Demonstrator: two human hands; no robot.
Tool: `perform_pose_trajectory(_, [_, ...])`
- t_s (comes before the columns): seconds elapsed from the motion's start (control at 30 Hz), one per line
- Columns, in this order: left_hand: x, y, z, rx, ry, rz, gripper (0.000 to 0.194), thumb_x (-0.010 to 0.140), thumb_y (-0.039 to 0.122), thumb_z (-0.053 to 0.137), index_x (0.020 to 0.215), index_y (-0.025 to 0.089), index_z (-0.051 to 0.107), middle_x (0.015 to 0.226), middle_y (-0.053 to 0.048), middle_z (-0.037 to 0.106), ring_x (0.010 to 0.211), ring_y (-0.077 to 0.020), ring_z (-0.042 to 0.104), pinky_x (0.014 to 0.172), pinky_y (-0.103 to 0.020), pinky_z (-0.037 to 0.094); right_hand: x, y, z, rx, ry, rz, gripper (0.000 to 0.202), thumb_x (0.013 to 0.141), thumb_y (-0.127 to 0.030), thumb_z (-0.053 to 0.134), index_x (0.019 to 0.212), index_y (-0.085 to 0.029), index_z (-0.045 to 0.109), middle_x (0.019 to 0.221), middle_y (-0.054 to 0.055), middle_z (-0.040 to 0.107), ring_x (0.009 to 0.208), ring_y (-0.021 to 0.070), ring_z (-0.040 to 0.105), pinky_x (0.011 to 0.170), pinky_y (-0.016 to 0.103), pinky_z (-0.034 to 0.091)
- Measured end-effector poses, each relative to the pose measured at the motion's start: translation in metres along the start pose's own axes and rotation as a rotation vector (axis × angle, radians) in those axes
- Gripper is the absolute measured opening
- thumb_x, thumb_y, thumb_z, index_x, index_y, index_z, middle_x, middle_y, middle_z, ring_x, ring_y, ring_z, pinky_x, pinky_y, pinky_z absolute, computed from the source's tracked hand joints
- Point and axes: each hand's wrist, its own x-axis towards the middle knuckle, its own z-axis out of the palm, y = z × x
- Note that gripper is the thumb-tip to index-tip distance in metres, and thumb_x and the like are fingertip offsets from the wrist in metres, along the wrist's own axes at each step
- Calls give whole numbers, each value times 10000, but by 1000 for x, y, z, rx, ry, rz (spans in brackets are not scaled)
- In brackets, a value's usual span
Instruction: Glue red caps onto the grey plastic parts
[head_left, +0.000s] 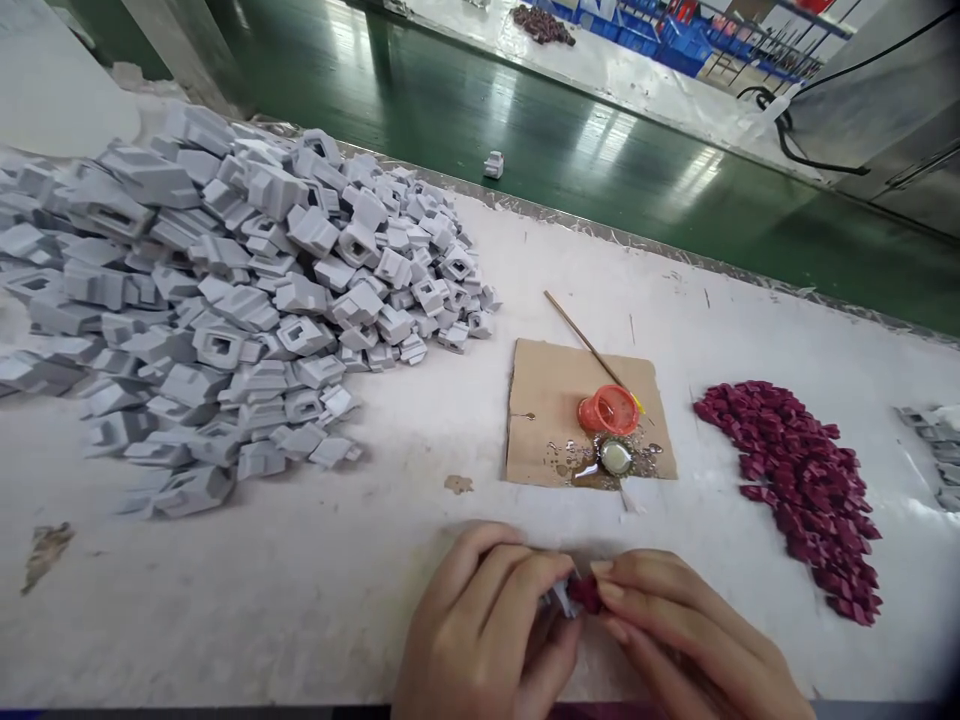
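Head view: by the tabletop's [262, 620] near edge, left hand [480, 625] grips a grey part [561, 598], right hand [686, 610] a maroon part [586, 594] against it; seemingly unfinished, with grey heap [247, 300] and maroon heap [806, 480] left.

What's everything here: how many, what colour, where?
Table: one, white, foreground
Grey parts: many, grey, left
More parts: several, grey, right edge
Maroon parts: many, maroon, right
Cardboard: one, brown, centre
Cup: one, red, on cardboard
Round dish: one, pale, beside cup
Stick: one, brown, behind cup
Green strip: one, green, behind table
Lone part: one, grey, on strip
Far heap: one, reddish, top
Bins: several, blue, top right
Housing: one, silvery, top right
Left hand: one, bottom, holding grey piece
Right hand: one, bottom, holding maroon piece
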Motion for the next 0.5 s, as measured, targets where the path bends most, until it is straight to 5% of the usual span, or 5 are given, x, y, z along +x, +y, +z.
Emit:
perform_pose_trajectory(0.33, [0, 1, 0, -30, 6, 4, 240, 795, 78, 675, 1018, 158, 639, 876, -15, 708, 900, -172, 588, 846, -254, 528, 5, -1, -8, -45, -174, -51, 220, 962, -100, 506, 1147, -83, 625, 1082, 120, 653, 1085, 165, 606, 902, 204, 562])
perform_pose_trajectory(0.5, [-1, -2, -4, -24, -67, 58, 247, 817, 76, 634, 1029, 201, 609, 898, 8, 720, 909, -150, 635, 870, -217, 531, 15, -11, 9, 84, 11, -88, 189, 978, -99, 484, 1084, -94, 640, 977, 94, 672, 947, 147, 639, 817, 214, 581])
